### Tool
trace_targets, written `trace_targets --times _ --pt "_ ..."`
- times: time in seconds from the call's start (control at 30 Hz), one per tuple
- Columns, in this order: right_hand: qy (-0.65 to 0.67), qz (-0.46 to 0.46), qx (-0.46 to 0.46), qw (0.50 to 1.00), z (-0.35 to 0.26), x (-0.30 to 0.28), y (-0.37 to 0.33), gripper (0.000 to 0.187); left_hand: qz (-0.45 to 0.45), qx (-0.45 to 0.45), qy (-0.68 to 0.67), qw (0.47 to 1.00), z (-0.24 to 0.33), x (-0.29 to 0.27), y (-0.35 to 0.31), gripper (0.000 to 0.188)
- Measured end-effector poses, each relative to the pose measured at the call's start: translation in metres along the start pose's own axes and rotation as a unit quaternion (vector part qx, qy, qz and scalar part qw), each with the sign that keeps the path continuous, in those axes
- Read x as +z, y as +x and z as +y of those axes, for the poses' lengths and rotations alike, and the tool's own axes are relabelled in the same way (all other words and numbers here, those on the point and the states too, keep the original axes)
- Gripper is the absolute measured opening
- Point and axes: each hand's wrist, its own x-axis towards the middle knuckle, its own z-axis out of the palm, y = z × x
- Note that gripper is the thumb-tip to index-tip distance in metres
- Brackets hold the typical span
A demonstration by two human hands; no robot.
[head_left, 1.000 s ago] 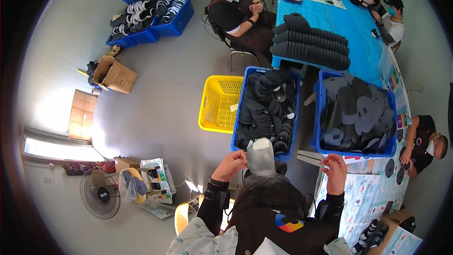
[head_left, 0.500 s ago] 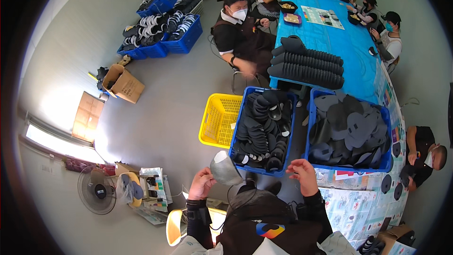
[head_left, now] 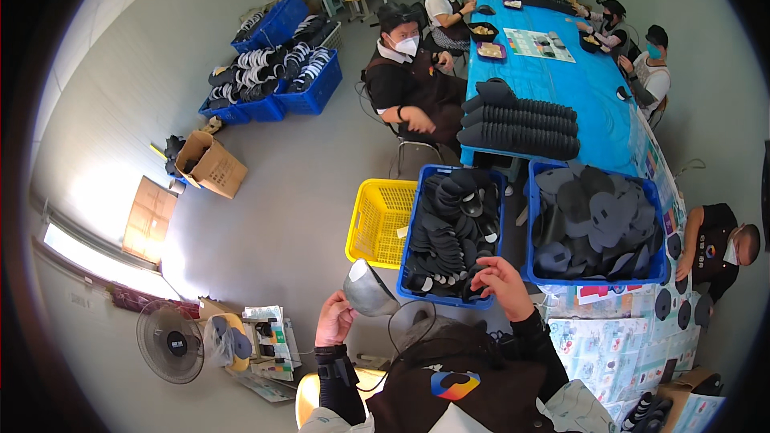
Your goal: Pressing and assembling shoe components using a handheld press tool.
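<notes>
My left hand (head_left: 335, 318) grips a grey, curved, cup-shaped piece (head_left: 370, 289) by its left edge, between thumb and fingers. The piece has a white patch at its upper end and looks like a slipper upper. My right hand (head_left: 504, 286) is open, fingers apart and a little bent, with nothing in it. It hovers by the near right corner of a blue crate (head_left: 411, 228), which is full of stacked black curved pieces (head_left: 453, 232). Just right of that hand stands a second blue crate (head_left: 597, 281), heaped with flat dark grey sole-shaped pieces (head_left: 611, 220).
An empty-looking yellow basket (head_left: 355, 228) adjoins the first crate. Ahead, black stacks (head_left: 520, 124) lie on a blue-covered table (head_left: 589, 124), where several people sit. At right, a person (head_left: 712, 252) leans over the paper-covered surface (head_left: 597, 353). A fan (head_left: 170, 342) stands at left.
The grey piece in my left hand has tilted and shifted slightly left. My right hand has moved up and left. The person at right has reached toward the paper-covered surface.
</notes>
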Motion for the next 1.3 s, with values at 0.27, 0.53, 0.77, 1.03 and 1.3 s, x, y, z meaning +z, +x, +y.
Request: trace_targets --times 0.27,0.53,0.77,1.03,1.3 --pt "0.065 -0.086 -0.073 0.991 -0.043 0.052 -0.010 0.076 -0.001 0.015 -0.022 1.000 0.014 -0.036 -0.003 0.003" --pt "0.126 -0.558 -0.451 0.685 -0.167 0.076 -0.071 0.100 -0.017 0.014 -0.038 0.999 0.019 -0.047 -0.012 0.003" --pt "0.052 -0.329 -0.340 0.879 -0.164 0.090 -0.077 0.092 0.001 0.018 -0.049 0.999 0.013 -0.064 -0.013 0.001" --pt "-0.133 -0.131 -0.290 0.939 -0.131 0.141 -0.037 0.071 0.026 0.045 -0.054 0.997 0.024 -0.041 -0.012 0.005" --pt "-0.279 -0.224 -0.243 0.902 -0.148 0.166 -0.045 0.053 0.076 0.051 -0.042 0.995 0.013 -0.041 -0.015 0.003"
